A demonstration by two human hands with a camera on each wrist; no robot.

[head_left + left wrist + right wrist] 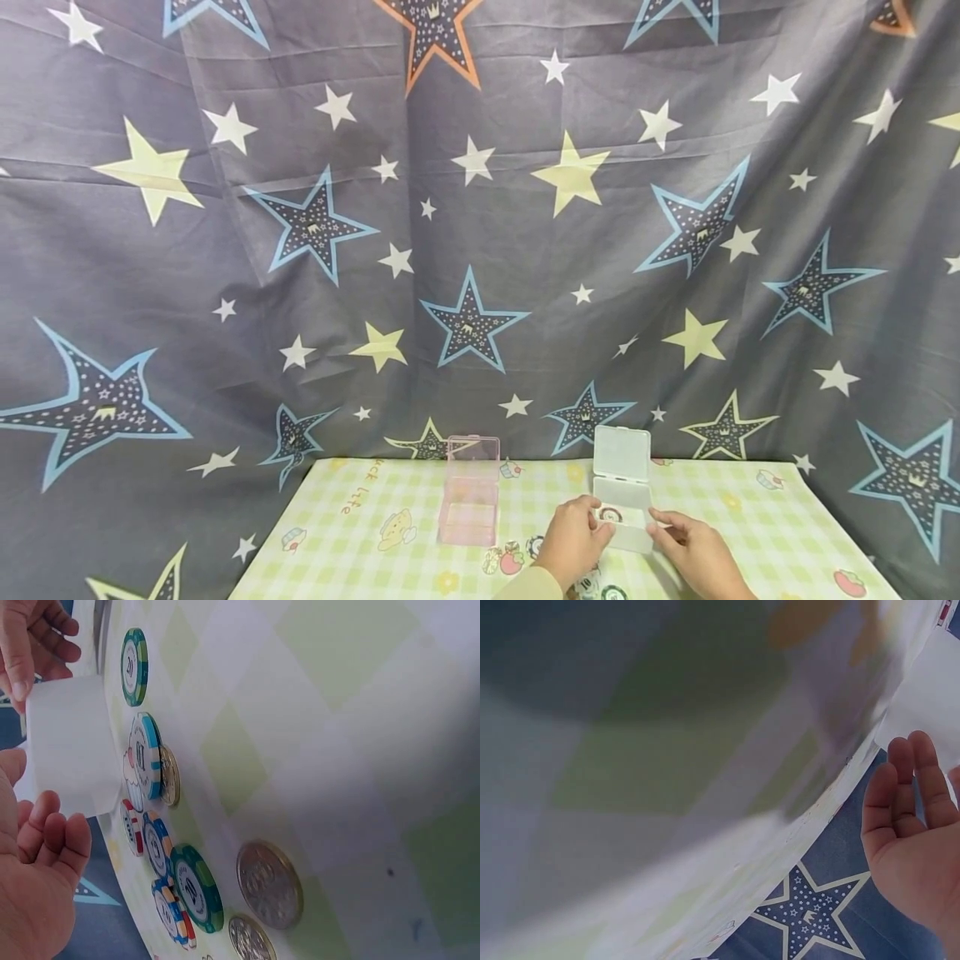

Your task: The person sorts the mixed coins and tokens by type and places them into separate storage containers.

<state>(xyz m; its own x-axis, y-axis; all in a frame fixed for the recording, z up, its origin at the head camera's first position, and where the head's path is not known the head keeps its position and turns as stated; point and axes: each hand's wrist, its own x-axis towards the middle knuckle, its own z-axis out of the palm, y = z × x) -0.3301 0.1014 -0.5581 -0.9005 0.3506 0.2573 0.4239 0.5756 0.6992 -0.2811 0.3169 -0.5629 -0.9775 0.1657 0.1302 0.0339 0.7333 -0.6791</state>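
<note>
A white lidded plastic box (632, 540) stands on the table with its lid (622, 452) raised. A poker chip with a red-and-white rim (611, 516) shows inside it. My left hand (572, 540) grips the left side of the box, thumb by the front corner and forefinger at the edge. My right hand (696, 550) holds the right side between thumb and forefinger. In the left wrist view, the box wall (71, 746) stands between both hands. In the right wrist view, the other fingers of the right hand (915, 847) extend beside the box.
A pink clear box (468, 533) with a raised lid stands to the left. Near the left hand lie several chips, among them a green chip (196, 888) and a teal chip (145, 756), and coins, one a large coin (268, 883). A star-patterned curtain (480, 250) hangs behind the checked tablecloth (360, 542).
</note>
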